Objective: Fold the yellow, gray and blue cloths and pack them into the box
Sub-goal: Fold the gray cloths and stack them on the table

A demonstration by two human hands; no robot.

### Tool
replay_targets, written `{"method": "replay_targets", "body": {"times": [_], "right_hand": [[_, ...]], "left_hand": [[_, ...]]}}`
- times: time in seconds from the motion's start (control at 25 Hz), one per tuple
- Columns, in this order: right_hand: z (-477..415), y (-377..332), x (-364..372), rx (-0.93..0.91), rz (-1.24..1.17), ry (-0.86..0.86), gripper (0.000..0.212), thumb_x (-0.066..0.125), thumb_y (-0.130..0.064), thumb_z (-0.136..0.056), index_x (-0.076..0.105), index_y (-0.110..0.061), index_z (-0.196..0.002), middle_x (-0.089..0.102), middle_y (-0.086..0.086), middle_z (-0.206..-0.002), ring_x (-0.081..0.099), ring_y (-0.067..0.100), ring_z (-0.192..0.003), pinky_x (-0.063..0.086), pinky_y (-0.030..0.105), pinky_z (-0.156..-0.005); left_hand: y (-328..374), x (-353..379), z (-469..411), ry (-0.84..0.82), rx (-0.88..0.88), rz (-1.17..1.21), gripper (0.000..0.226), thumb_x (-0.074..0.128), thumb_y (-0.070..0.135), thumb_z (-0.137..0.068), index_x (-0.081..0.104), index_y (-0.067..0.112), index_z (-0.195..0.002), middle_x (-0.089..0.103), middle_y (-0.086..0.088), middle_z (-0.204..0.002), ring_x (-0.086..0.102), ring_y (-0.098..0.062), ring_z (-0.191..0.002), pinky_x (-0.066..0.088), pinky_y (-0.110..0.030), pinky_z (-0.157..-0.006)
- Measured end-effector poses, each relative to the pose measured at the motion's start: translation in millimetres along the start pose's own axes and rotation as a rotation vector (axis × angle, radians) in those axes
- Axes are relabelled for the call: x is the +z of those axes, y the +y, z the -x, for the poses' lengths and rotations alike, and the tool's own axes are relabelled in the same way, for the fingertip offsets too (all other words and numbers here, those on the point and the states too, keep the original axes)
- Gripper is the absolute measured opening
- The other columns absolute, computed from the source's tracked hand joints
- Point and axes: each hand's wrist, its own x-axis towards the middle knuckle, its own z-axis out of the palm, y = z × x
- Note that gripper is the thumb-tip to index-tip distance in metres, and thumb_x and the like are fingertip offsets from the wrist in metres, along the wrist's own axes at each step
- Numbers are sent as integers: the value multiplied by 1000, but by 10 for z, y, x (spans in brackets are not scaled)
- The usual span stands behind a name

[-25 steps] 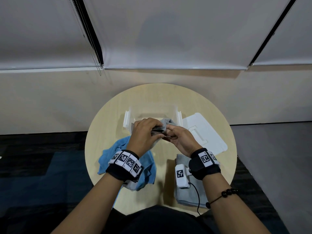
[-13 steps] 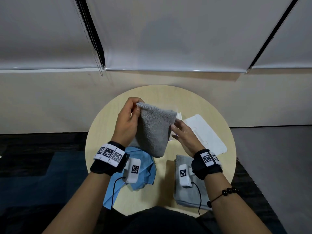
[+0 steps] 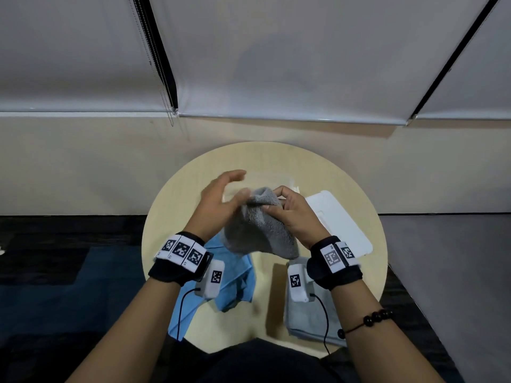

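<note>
I see the gray cloth (image 3: 260, 228), fuzzy, bunched, hanging mid-frame; right hand (image 3: 294, 214) pinches its top, left hand (image 3: 218, 203) spread, blurred.

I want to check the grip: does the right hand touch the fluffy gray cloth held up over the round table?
Touching. The head view shows the right hand pinching the bunched top of the fluffy gray cloth.

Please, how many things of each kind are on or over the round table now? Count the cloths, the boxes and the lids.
Cloths: 3 (dark gray cloth held up, blue cloth, pale gray cloth)
Boxes: 1 (clear box, partly hidden)
Lids: 1 (white lid)
Total: 5
</note>
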Motion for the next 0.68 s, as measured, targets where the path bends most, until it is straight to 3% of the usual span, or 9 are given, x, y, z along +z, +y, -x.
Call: {"method": "replay_targets", "body": {"times": [0.08,0.2,0.32,0.4,0.48,0.52,0.6,0.68], "right_hand": [[29,-18,37,-16,71,-38,20,75,-21,-86,59,-15,-97,76,14,-90,72,24,-80,55,38,-75],[80,-5,59,-16,112,-33,19,75,-16,-88,59,-15,-97,75,11,-89,71,21,-79,53,35,-74],[135,34,-69,-15,338,-50,23,75,-20,-86,62,-14,-104,74,10,-101,71,26,-91,56,43,-85],[234,136,-241,33,520,-32,17,74,-21,-86,68,-22,-102,73,-1,-100,69,18,-92,55,44,-85],[390,225,-392,62,411,42,17,69,-19,-90,71,-35,-91,73,-15,-89,67,6,-82,51,39,-78],[461,263,-431,75,250,111,18,65,-18,-95,72,-35,-94,74,-15,-93,69,6,-87,52,41,-81],[503,345,-436,77,-32,254,21,54,-20,-103,69,-25,-117,74,0,-118,69,21,-112,53,46,-95],[516,378,-399,59,-35,406,29,44,-23,-108,59,-19,-132,65,3,-133,60,20,-127,46,42,-107]], "left_hand": [[81,28,-46,-125,59,-69,31,68,44,-91,66,32,-119,64,17,-123,51,-5,-127,36,-36,-112],[150,109,-113,-98,151,-260,15,68,35,-93,71,21,-100,69,8,-110,56,-15,-117,35,-47,-109],[153,178,-76,-14,161,-170,14,56,33,-101,62,21,-96,67,7,-96,59,-12,-97,45,-37,-92],[134,193,-58,47,81,-34,18,46,36,-105,52,22,-96,61,3,-85,57,-9,-83,44,-33,-76],[98,241,-39,144,-10,9,22,37,41,-106,45,24,-95,53,1,-76,49,-10,-71,38,-35,-66],[79,290,-32,205,-63,7,22,34,43,-106,42,25,-95,50,2,-74,47,-11,-69,35,-35,-63],[55,424,-25,310,-136,-18,22,30,41,-107,38,24,-96,48,4,-71,47,-10,-66,31,-31,-57],[43,631,0,353,-144,-37,24,29,39,-108,37,18,-99,46,4,-65,47,-12,-60,27,-31,-52]]}}
